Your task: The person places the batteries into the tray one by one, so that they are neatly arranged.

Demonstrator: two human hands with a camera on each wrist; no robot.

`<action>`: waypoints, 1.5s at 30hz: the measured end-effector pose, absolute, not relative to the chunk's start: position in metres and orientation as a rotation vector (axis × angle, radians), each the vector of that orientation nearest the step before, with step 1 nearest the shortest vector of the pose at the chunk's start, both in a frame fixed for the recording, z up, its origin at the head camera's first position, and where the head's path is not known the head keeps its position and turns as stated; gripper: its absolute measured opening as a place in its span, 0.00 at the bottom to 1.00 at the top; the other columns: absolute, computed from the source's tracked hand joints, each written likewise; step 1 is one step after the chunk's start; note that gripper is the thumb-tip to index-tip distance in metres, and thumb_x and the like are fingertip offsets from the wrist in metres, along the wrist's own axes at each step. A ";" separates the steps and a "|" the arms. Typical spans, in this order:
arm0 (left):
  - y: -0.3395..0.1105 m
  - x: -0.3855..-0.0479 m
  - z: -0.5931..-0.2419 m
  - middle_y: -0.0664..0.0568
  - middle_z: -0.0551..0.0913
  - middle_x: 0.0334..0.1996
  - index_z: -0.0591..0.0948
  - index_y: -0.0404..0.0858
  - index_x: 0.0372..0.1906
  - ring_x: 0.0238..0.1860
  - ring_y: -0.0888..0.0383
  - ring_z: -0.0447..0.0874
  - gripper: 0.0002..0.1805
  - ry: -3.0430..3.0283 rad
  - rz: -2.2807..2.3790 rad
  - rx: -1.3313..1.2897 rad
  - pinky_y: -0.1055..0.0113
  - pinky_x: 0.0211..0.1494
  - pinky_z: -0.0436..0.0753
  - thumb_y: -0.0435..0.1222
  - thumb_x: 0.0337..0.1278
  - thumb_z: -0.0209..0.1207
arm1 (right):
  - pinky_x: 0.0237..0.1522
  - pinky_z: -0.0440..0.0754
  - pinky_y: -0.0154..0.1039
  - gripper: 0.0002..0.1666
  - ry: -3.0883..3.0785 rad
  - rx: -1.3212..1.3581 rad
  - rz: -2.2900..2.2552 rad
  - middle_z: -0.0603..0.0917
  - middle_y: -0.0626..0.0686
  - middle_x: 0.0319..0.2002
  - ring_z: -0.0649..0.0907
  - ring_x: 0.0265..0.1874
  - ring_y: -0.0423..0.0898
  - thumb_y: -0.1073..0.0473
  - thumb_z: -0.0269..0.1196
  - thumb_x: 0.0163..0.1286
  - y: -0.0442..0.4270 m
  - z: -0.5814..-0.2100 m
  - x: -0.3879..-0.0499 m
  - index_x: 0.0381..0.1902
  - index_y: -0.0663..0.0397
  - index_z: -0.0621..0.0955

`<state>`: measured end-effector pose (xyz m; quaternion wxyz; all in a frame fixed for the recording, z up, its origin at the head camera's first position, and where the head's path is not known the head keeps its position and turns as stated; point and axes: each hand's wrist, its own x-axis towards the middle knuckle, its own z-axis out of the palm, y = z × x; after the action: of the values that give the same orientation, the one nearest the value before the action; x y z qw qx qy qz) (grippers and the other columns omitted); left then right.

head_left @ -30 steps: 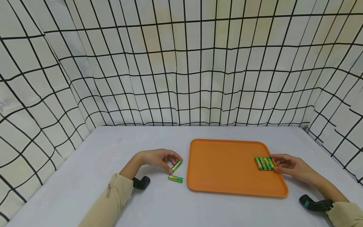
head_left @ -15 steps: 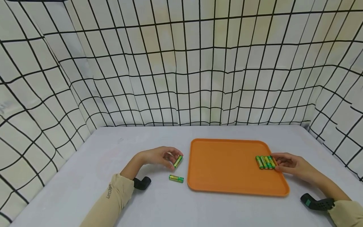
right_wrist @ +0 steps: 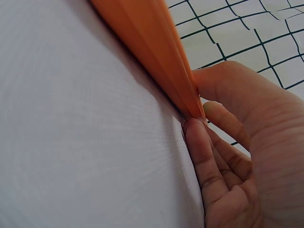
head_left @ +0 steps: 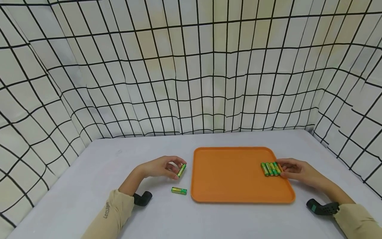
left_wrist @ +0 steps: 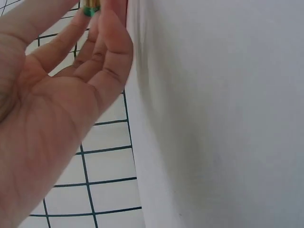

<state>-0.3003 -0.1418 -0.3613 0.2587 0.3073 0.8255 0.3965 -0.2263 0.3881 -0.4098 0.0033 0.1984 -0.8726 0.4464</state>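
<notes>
A green-and-yellow battery [head_left: 181, 170] is pinched between thumb and fingers of my left hand [head_left: 163, 167], left of the orange tray [head_left: 226, 179]. Only its green end shows at the top of the left wrist view. Another battery [head_left: 179, 191] lies on the table just below that hand. Several batteries [head_left: 270, 169] lie side by side in a row inside the tray at its right edge. My right hand [head_left: 298, 171] grips the tray's right rim beside the row. In the right wrist view its thumb reaches over the rim and fingertips touch the outer wall.
A white cloth covers the table [head_left: 161, 219]. Black-lined white grid curtains [head_left: 209, 83] surround it at the back and both sides. Dark wrist devices sit at the left wrist [head_left: 143, 198] and the right wrist [head_left: 322, 207].
My left hand has raised its battery a little, away from the one lying on the table. The right hand stays at the tray's rim. The head view has shifted slightly.
</notes>
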 end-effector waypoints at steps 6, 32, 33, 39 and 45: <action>-0.133 -0.296 -0.359 0.49 0.74 0.51 0.73 0.39 0.64 0.48 0.56 0.80 0.31 2.224 1.117 0.858 0.66 0.51 0.77 0.33 0.54 0.69 | 0.40 0.79 0.28 0.29 -2.750 0.590 1.404 0.79 0.46 0.46 0.79 0.39 0.35 0.63 0.65 0.68 0.390 -0.412 -0.224 0.63 0.70 0.72; -0.095 -0.299 -0.340 0.47 0.75 0.53 0.72 0.37 0.64 0.50 0.55 0.80 0.29 2.168 1.180 0.982 0.65 0.51 0.80 0.32 0.57 0.67 | 0.40 0.79 0.27 0.28 -2.734 0.616 1.373 0.80 0.47 0.45 0.79 0.39 0.34 0.63 0.65 0.67 0.391 -0.416 -0.223 0.62 0.70 0.72; -0.094 -0.299 -0.338 0.46 0.75 0.53 0.72 0.37 0.64 0.50 0.55 0.80 0.29 2.170 1.181 0.987 0.65 0.51 0.80 0.32 0.57 0.67 | 0.40 0.79 0.27 0.28 -2.730 0.622 1.370 0.80 0.47 0.45 0.79 0.39 0.34 0.63 0.65 0.67 0.391 -0.415 -0.223 0.62 0.70 0.72; -0.086 -0.302 -0.330 0.46 0.75 0.53 0.73 0.37 0.63 0.50 0.55 0.81 0.28 2.181 1.188 1.037 0.64 0.52 0.80 0.30 0.57 0.66 | 0.41 0.79 0.26 0.28 -2.728 0.623 1.353 0.80 0.46 0.45 0.79 0.39 0.34 0.63 0.64 0.68 0.389 -0.410 -0.226 0.62 0.70 0.72; -0.075 -0.304 -0.325 0.47 0.73 0.53 0.73 0.39 0.64 0.49 0.55 0.80 0.29 2.181 1.185 1.046 0.65 0.52 0.79 0.31 0.56 0.67 | 0.42 0.79 0.26 0.28 -2.736 0.616 1.371 0.79 0.46 0.46 0.79 0.40 0.35 0.62 0.64 0.68 0.388 -0.411 -0.227 0.63 0.69 0.72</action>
<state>-0.3043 -0.0755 -0.3249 0.2222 0.3785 0.7896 0.4289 -0.2274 0.3881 -0.4106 0.0101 0.1972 -0.8765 0.4391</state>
